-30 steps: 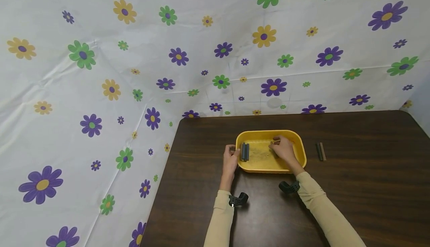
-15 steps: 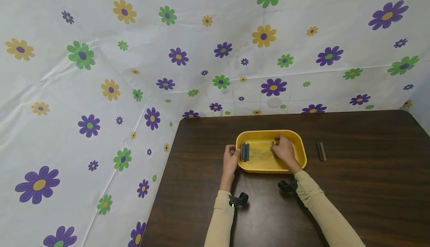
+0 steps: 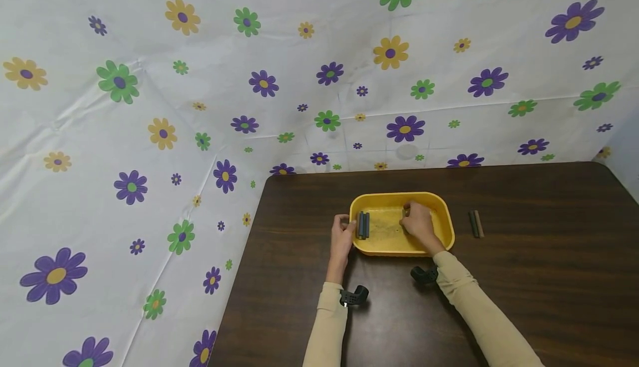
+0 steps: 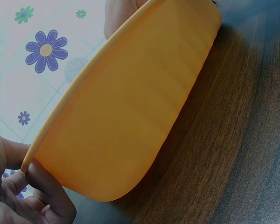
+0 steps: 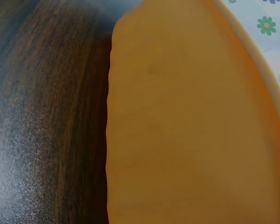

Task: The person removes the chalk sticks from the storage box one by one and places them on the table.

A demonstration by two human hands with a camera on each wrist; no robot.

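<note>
A yellow plastic tray (image 3: 399, 251) stands on the dark wooden table. My left hand (image 3: 341, 242) grips its left end; in the left wrist view the thumb and fingers (image 4: 49, 186) pinch the rim. Inside the tray, along its left end, several short dark sticks (image 3: 364, 225) lie side by side. My right hand (image 3: 419, 224) reaches into the right half of the tray, fingers curled down, pinching a small brownish stick (image 3: 405, 212) that is mostly hidden by them. In the right wrist view the tray's outer wall (image 5: 186, 112) hides that hand.
Two more short sticks, one dark and one brown (image 3: 479, 224), lie side by side on the table (image 3: 549, 267) to the right of the tray. Behind the table hangs a white flowered sheet (image 3: 279, 34). Each wrist wears a black camera mount (image 3: 354, 296).
My right hand shifts slightly within the tray, and the small stick at its fingertips, seen more plainly half a second ago, is now mostly covered. The left hand keeps its grip on the rim.
</note>
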